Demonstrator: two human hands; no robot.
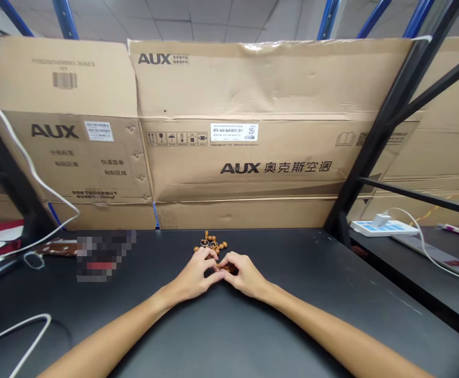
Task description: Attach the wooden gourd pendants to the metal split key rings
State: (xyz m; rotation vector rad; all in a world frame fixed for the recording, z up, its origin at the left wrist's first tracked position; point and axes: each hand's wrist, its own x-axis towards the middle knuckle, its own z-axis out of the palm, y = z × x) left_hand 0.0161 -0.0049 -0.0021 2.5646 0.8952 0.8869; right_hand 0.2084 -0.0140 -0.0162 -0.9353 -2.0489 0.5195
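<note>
AUX-lettered cardboard (272,94) backed the table (229,336). Toward its far edge, left hand (196,274) and right hand (249,275) pinched a brown piece (230,268) near round beads (221,246).

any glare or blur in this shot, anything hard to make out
Head view: white glare atop the larger AUX carton; pixelation masks something at left; the wooden-looking beads show small and soft, the brown piece between left hand and right hand partly hidden.

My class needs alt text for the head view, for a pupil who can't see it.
A person's left hand and right hand meet at a small, partly hidden brown object, near amber-brown beads on a black tabletop. Behind stands AUX-printed cardboard.
</note>
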